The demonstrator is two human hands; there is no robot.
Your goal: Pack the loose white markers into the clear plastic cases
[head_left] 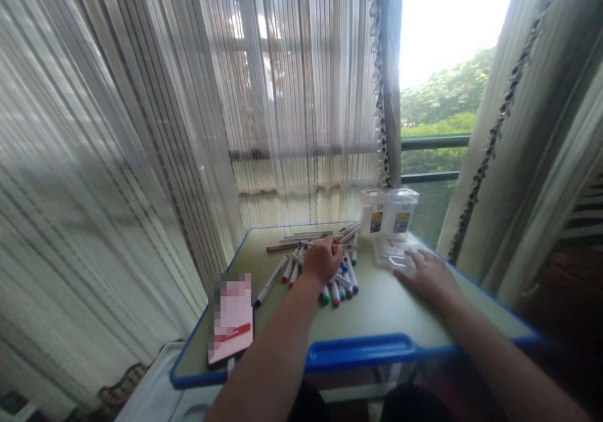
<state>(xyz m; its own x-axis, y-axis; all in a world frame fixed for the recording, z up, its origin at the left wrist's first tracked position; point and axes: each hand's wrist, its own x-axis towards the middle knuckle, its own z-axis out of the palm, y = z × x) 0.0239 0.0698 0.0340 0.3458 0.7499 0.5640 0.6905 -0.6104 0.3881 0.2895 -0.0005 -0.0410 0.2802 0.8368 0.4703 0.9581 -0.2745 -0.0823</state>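
A loose pile of white markers [336, 292] with coloured caps lies in the middle of the small table. My left hand [323, 260] is over the pile with its fingers curled around a marker, mostly covered by the hand. To the right, my right hand [434, 277] rests with fingers spread, its fingertips at the near edge of a clear plastic case [393, 255]. The case lies opened, its upright part bearing two coloured labels. More markers lie lengthwise behind my left hand, and one marker [272, 280] lies apart on the left.
A phone [230, 321] with a cable plugged in lies at the table's left edge. The table [377, 314] has a blue rim and a blue pen groove [360, 351] at the front. Striped sheer curtains [292, 108] hang behind it, beside a window opening on greenery.
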